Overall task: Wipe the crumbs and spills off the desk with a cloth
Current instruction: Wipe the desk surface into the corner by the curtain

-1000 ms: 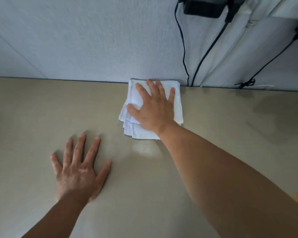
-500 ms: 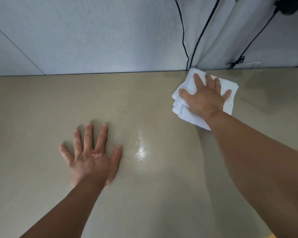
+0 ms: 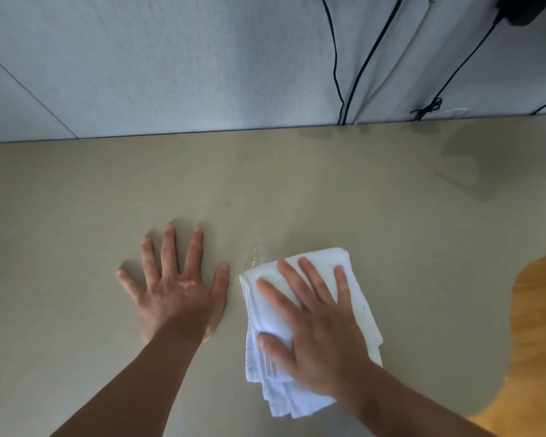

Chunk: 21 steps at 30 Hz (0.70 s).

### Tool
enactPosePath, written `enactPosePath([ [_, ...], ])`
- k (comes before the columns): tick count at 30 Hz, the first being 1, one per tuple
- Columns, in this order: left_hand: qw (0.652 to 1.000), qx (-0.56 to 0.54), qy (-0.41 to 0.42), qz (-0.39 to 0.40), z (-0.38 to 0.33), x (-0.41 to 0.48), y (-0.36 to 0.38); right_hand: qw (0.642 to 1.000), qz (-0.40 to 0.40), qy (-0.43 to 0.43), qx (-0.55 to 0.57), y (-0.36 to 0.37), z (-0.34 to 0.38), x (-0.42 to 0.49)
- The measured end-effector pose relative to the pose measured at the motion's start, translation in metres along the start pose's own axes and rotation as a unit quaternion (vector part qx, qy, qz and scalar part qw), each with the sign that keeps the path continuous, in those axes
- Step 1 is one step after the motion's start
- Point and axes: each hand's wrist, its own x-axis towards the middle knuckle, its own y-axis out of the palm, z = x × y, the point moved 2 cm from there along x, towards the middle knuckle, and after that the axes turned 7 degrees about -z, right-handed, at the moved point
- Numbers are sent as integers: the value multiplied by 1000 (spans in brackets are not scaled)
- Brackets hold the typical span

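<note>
Head view, and we're looking straight down on the work. The right hand lies flat across the folded white cloth, fingers straight and spread, thumb laid over the near-left part. It's pressing, not pinching, with nothing curled round the fabric. That's the hold we'd expect for wiping: a broad palm spreads the pressure so the whole pad drags on the desk rather than one edge. The cloth sits on the near part of the desk, just right of centre, its layers fanning out below the thumb.

Just beside it, the left hand is planted palm down on the bare surface, fingers splayed, holding nothing. We read it as a brace, steadying the body while the other arm sweeps. Its thumb and the cloth are near but apart.

Now look at the cloth's far-left corner: a glistening wet streak touches it, so we judge that spill isn't dealt with yet. Farther back a tiny dark speck sits alone, perhaps a crumb, too small to say. A darker patch toward the far right could be damp or shadow; we can't tell. Behind the desk, black cables hang down the pale wall panel, and wooden floor shows past the rounded right edge.
</note>
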Motion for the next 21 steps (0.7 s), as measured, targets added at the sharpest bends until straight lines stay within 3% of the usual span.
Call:
enactPosePath([
  [10,1000,-5,1,-11,0,2,5,996,27,90,-2,5,-42,219],
  [21,999,-42,-7,-16,1,3,3,996,24,89,-10,11,-18,266],
])
